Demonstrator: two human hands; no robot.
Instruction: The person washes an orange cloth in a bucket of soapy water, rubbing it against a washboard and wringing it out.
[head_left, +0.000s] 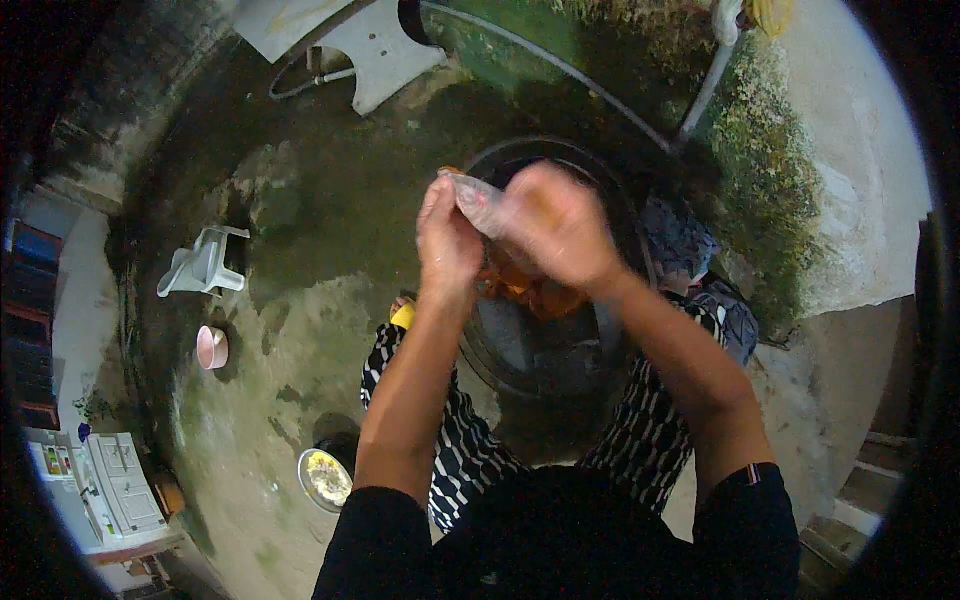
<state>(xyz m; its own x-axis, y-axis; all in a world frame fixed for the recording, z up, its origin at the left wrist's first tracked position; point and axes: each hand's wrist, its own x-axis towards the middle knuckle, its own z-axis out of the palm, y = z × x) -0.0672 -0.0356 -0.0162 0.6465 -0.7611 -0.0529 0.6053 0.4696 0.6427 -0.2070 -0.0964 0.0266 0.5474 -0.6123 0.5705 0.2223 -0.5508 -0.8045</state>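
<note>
My left hand (450, 240) grips one end of a crumpled, whitish translucent plastic bag (477, 201). The other end of the bag meets my right hand (559, 225), which is blurred; how its fingers sit cannot be made out. Below both hands stands a large dark round basin (495, 367) between my knees. Orange pieces (555, 296) of an unclear kind lie in it, partly hidden by my hands.
A metal bowl (301, 480) with yellow and white contents and a pink tub (213, 347) stand on the floor at left, near a white plastic chair (206, 262). Dark plastic bags (679, 240) lie right of the basin. A grey pipe (555, 60) runs beyond it.
</note>
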